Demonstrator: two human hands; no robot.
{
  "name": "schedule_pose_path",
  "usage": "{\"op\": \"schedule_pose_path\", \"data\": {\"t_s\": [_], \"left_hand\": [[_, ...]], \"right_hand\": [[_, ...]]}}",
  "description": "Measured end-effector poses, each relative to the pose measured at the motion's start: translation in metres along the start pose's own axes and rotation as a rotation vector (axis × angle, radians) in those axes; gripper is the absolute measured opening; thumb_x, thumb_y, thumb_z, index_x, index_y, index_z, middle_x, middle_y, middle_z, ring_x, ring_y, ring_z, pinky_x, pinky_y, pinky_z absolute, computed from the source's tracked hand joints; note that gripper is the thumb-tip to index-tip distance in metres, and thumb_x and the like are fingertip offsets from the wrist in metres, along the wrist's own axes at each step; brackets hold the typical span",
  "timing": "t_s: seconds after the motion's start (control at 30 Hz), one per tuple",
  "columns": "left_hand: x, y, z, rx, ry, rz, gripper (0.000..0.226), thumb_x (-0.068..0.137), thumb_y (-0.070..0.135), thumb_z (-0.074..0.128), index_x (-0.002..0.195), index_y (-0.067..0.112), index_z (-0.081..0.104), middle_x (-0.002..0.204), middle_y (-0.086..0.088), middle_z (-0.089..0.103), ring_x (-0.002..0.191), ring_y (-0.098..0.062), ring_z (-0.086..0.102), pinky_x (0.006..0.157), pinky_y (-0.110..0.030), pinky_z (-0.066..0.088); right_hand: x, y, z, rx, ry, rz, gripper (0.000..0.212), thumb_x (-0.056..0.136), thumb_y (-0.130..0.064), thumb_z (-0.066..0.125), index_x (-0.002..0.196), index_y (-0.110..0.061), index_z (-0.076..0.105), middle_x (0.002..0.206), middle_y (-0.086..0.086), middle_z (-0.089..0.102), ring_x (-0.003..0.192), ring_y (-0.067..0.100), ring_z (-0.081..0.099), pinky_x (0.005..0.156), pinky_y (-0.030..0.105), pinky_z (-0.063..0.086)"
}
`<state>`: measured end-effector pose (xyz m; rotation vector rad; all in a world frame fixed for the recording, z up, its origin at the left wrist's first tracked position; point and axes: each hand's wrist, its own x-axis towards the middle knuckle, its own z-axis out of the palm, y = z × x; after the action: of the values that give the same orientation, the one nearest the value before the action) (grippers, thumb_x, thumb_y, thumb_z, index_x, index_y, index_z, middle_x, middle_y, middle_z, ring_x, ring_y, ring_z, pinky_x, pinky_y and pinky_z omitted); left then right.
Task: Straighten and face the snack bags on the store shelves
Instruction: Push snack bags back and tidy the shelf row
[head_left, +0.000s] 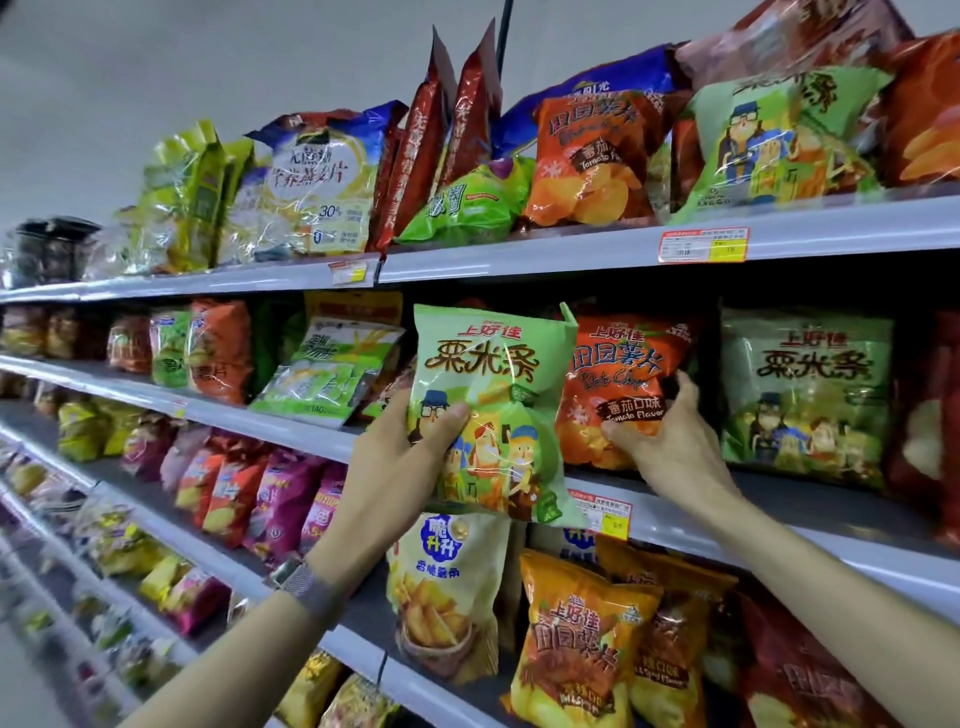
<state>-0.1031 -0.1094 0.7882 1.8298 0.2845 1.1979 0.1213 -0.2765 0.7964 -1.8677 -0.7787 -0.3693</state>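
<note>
Two chip bags, two hands, middle shelf.
The left hand (408, 449) grips a green bag (493, 384) marked 上好佳 粟米条, thumb across its cartoon figures, holding it out in front of the shelf edge (789, 525), lower corner next to a price tag (605, 512). Just beside it, the right hand (672, 447) grips the lower right part of an orange-red bag (618, 364) reading 田园薯片 and "Tomato Flavor", which sits upright on that shelf. A second green bag (805, 395) stands further right.

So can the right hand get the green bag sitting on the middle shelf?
Probably yes. The shelved green bag stands just beside the tomato chips bag the right hand grips, nothing in front, but that hand must let go first.
</note>
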Motion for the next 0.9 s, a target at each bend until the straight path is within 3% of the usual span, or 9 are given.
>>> {"op": "schedule_pose_path", "data": {"t_s": [0.13,0.27,0.4,0.5,0.57,0.7,0.8,0.9], "left_hand": [[-0.004,0.009,0.022,0.020,-0.087,0.043,0.019,0.101,0.045,0.066,0.116,0.034,0.068,0.104,0.016,0.079,0.095,-0.003,0.076,0.088,-0.038,0.061],[-0.003,0.019,0.058,-0.001,-0.149,0.099,0.020,0.101,0.042,0.066,0.117,0.031,0.069,0.102,0.020,0.078,0.091,0.002,0.074,0.074,-0.019,0.057],[-0.001,0.032,0.099,-0.003,-0.176,0.126,0.023,0.101,0.048,0.065,0.119,0.034,0.068,0.102,0.018,0.078,0.093,-0.003,0.075,0.084,-0.038,0.062],[0.001,0.046,0.132,0.035,-0.199,0.178,0.024,0.101,0.052,0.063,0.120,0.038,0.065,0.100,0.019,0.078,0.090,-0.002,0.074,0.085,-0.042,0.061],[0.002,0.055,0.157,0.050,-0.231,0.203,0.022,0.102,0.052,0.061,0.120,0.038,0.063,0.100,0.018,0.077,0.089,-0.002,0.074,0.085,-0.042,0.061],[0.008,0.065,0.201,0.053,-0.277,0.187,0.028,0.102,0.055,0.058,0.122,0.035,0.061,0.103,0.013,0.077,0.092,-0.008,0.075,0.086,-0.044,0.062],[0.015,0.073,0.228,0.029,-0.271,0.145,0.027,0.103,0.050,0.060,0.122,0.031,0.059,0.105,0.012,0.076,0.093,-0.008,0.074,0.087,-0.044,0.062],[0.023,0.077,0.250,-0.027,-0.280,0.048,0.020,0.103,0.044,0.062,0.118,0.032,0.055,0.107,0.012,0.074,0.097,-0.012,0.073,0.091,-0.046,0.061]], "right_hand": [[-0.006,-0.001,-0.018,0.011,-0.028,0.007,0.106,0.089,-0.050,0.075,0.163,-0.019,0.008,0.154,0.003,0.050,0.138,0.026,0.051,0.112,0.044,0.038],[-0.029,0.005,-0.049,0.124,0.030,-0.012,0.066,0.097,-0.058,0.058,0.153,-0.032,0.035,0.143,-0.009,0.055,0.125,0.013,0.054,0.104,0.036,0.042],[-0.054,0.013,-0.088,0.192,0.050,-0.006,0.050,0.096,-0.068,0.050,0.139,-0.042,0.051,0.128,-0.020,0.063,0.119,0.003,0.060,0.109,0.040,0.046],[-0.066,0.015,-0.116,0.109,0.031,-0.041,0.043,0.099,-0.056,0.054,0.140,-0.042,0.048,0.121,-0.029,0.061,0.106,-0.014,0.058,0.090,0.013,0.043],[-0.065,0.018,-0.133,-0.008,0.029,-0.056,0.048,0.102,-0.046,0.053,0.148,-0.038,0.042,0.125,-0.022,0.060,0.106,-0.003,0.057,0.081,0.008,0.038],[-0.049,0.025,-0.164,-0.118,0.077,-0.057,0.061,0.103,-0.040,0.054,0.158,-0.024,0.035,0.136,-0.009,0.060,0.107,0.005,0.058,0.096,0.031,0.042],[-0.038,0.030,-0.183,-0.164,0.075,-0.055,0.068,0.101,-0.043,0.058,0.160,-0.021,0.031,0.155,-0.001,0.049,0.138,0.019,0.049,0.112,0.036,0.038],[-0.034,0.034,-0.191,-0.189,0.039,-0.053,0.077,0.097,-0.049,0.062,0.161,-0.022,0.027,0.160,-0.003,0.043,0.144,0.019,0.043,0.115,0.035,0.035]]}}
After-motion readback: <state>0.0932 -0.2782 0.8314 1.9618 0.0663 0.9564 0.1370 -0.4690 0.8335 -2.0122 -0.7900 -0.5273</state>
